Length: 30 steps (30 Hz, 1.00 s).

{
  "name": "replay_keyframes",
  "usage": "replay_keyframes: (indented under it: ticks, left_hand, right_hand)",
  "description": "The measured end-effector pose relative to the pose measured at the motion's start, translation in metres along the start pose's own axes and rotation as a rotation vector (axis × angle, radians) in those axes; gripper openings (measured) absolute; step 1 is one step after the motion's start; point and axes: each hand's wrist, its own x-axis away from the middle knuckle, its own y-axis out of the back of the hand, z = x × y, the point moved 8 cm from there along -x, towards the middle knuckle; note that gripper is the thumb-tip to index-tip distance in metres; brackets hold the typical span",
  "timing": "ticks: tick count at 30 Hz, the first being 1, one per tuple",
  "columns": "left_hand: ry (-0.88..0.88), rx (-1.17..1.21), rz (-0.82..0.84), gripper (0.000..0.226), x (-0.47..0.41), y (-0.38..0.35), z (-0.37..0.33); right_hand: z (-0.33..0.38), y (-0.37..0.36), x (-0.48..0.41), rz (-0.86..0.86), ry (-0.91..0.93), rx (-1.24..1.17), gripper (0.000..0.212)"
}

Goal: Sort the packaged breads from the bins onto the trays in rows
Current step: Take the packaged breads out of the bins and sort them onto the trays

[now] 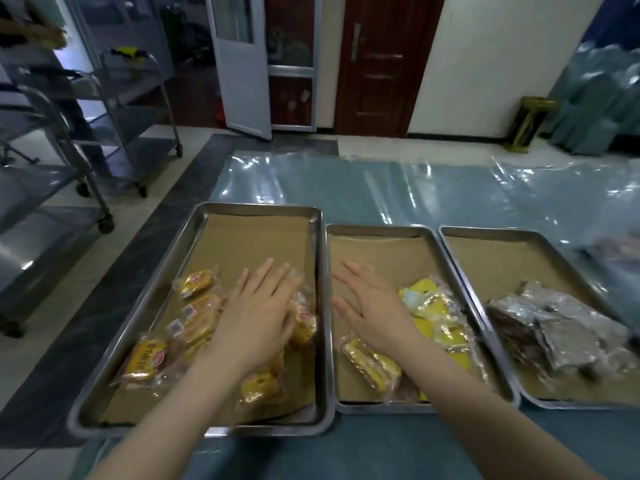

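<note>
Three metal trays lined with brown paper lie side by side. The left tray (194, 230) holds several orange-yellow packaged breads (145, 358). My left hand (258, 313) lies flat over them with straight fingers, partly hiding a few packs. The middle tray (381, 233) holds bright yellow packaged breads (436, 306). My right hand (372, 306) hovers over this tray's bare left part, fingers spread, holding nothing. The right tray (491, 237) carries a pile of dark breads in clear wrappers (561, 327).
The trays sit on a blue surface covered with clear plastic sheet (381, 188). Steel wheeled racks (114, 133) stand at the left on the floor. A blurred dark object (620, 247) lies at the far right edge. Doors are behind.
</note>
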Motion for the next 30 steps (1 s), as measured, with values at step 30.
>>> replay_keyframes:
  ticks: [30]
  left_hand:
    - [-0.152,0.223,-0.155,0.055,-0.322,-0.036,-0.464]
  right_hand:
    - [-0.454,0.384,0.117,-0.259,-0.239,0.331,0.038]
